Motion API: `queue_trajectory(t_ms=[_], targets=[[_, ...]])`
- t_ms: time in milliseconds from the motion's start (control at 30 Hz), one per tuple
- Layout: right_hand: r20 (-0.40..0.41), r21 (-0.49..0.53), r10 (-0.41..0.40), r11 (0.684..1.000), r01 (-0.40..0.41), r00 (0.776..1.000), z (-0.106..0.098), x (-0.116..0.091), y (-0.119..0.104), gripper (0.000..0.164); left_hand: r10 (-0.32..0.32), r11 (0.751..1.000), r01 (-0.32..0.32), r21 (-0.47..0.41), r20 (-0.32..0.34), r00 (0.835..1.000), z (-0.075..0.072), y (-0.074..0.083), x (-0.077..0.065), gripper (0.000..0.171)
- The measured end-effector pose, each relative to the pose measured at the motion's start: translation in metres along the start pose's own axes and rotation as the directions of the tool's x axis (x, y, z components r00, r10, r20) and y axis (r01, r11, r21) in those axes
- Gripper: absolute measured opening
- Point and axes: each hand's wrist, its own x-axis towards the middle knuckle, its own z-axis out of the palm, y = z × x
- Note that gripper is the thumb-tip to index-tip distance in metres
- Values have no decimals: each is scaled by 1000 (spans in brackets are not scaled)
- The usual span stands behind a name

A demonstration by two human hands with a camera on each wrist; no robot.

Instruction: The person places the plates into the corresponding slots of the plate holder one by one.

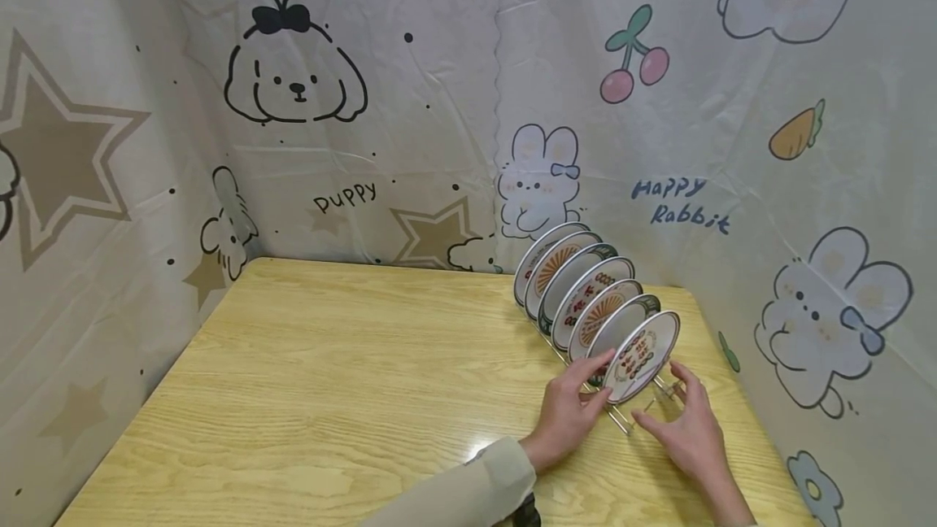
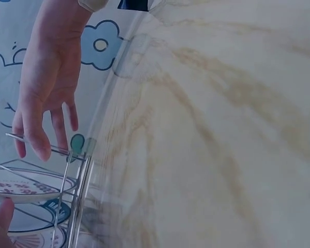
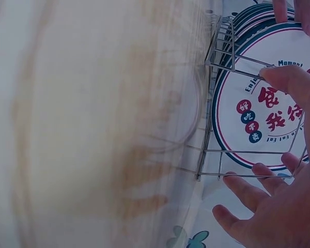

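Several round plates stand on edge in a row in a wire dish rack (image 1: 621, 421). The frontmost plate (image 1: 642, 360) is white with red characters and a dark rim. My left hand (image 1: 567, 405) pinches this plate at its left edge, thumb in front and fingers behind. In the right wrist view, the left hand's fingertips (image 3: 309, 26) lie over the plate's rim. At the rack's front end my right hand (image 1: 688, 429) spreads its fingers, thumb apart. The thumb (image 3: 284, 75) is right at an upper wire, other fingertips close to a lower one.
The rack stands at the right side of a wood-grain table (image 1: 329, 381), near its right edge. Fabric walls (image 1: 439, 104) with cartoon prints rise behind the table and along both sides. More plates (image 1: 578, 283) fill the rack toward the back.
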Motion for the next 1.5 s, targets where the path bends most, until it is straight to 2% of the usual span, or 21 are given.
queue_trajectory(t_ms=[133,267,367,433,500,567,633,700,800,833,933,1100,1200,1333,1433,1500], targets=[[1,9,-13,1000,13,1000,1,1,0,116,35,999,-35,14,-41,999,-5,2,-4,55],[45,51,-24,998,22,999,-3,0,3,117,60,998,-60,8,-54,997,-9,8,-9,36],[100,147,-23,989,8,995,-11,-1,7,113,54,998,-54,-17,6,999,-8,11,-12,20],[108,219,-27,976,3,994,-16,0,10,105,46,999,-44,-24,59,997,-5,14,-12,15],[84,282,-33,959,8,996,-20,2,14,90,41,999,-42,1,105,994,-1,16,-12,14],[21,329,-25,944,17,999,-22,4,18,72,37,998,-43,39,134,990,4,18,-13,17],[-41,419,7,908,11,999,-22,7,24,57,28,996,-41,81,152,988,10,21,-13,20],[-73,524,70,851,-21,995,-21,9,28,45,8,994,-25,109,156,988,15,24,-12,22],[-50,678,170,729,-92,984,-20,13,32,36,-25,989,4,150,141,990,21,27,-10,23],[-36,707,194,698,-113,980,-19,14,32,34,-34,987,11,163,136,990,22,28,-9,23],[-10,748,241,646,-153,970,-18,16,33,31,-46,981,20,192,133,990,26,30,-7,21],[-7,757,268,631,-170,964,-17,19,32,29,-70,982,43,185,143,987,32,31,-5,17],[-3,744,281,641,-186,960,-16,23,31,33,-119,983,100,152,126,985,37,31,-4,16],[-1,733,291,651,-197,957,-16,25,31,36,-205,979,201,45,114,972,43,33,-2,13],[6,754,261,633,-176,965,-16,26,32,30,-228,974,227,21,93,969,46,35,0,9],[11,774,225,615,-151,974,-15,25,34,23,-221,975,218,41,69,973,47,36,2,6]])
